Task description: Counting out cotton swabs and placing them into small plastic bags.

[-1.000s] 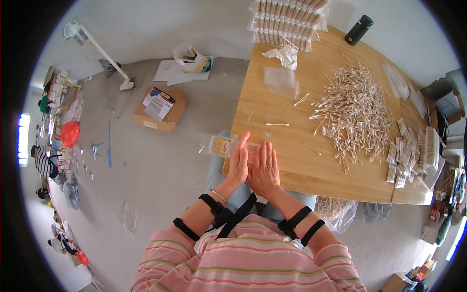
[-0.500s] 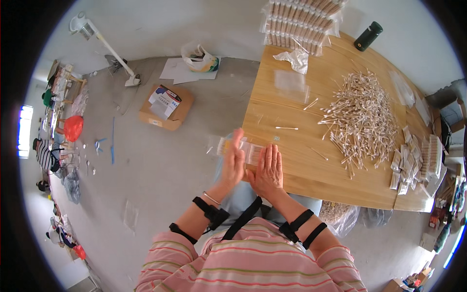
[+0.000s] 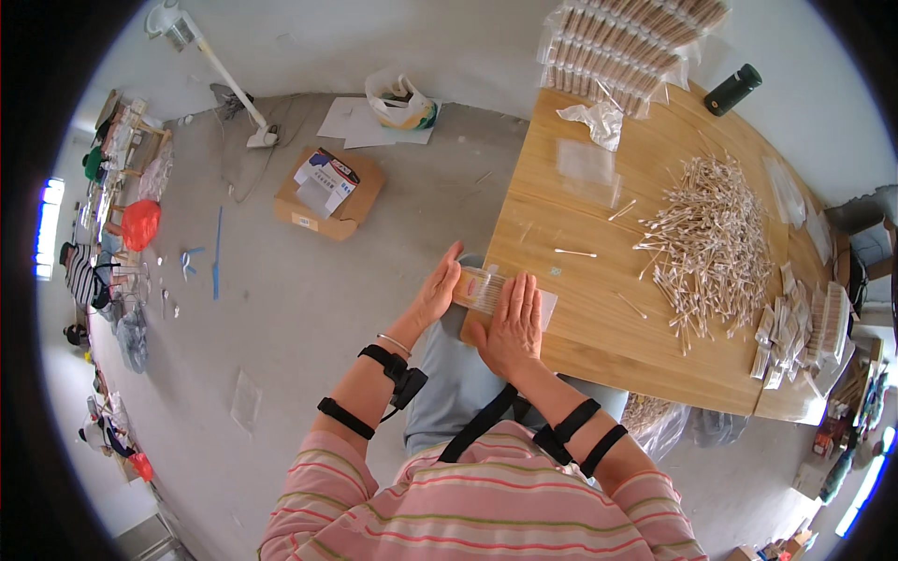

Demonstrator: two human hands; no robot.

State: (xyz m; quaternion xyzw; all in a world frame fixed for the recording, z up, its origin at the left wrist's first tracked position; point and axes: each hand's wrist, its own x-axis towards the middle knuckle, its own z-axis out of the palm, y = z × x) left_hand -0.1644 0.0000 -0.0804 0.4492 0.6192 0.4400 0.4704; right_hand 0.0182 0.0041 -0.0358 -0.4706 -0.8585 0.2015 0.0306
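Observation:
A clear bag of cotton swabs point(image 3: 484, 291) lies at the table's left edge, a pinkish label on its left end. My right hand point(image 3: 511, 327) rests flat across the right part of the bag, its fingers stretched out side by side and covering some of the swabs. My left hand point(image 3: 438, 288) stands on edge at the bag's left end, fingers straight and palm toward it. Whether the left palm touches the bag is hard to make out. Beyond the bag, a single cotton swab point(image 3: 575, 252) lies on the table.
A large heap of loose cotton swabs point(image 3: 711, 243) covers the table's right side. Filled packs point(image 3: 617, 56) are stacked at the back, near a dark bottle point(image 3: 733, 90). Flat clear bags point(image 3: 586, 164) lie nearer. On the floor sits an open cardboard box point(image 3: 341, 220).
My left hand has moved from over the bag to its left end. The bag's left end now sits closer to the table edge. My right hand still lies flat on the bag.

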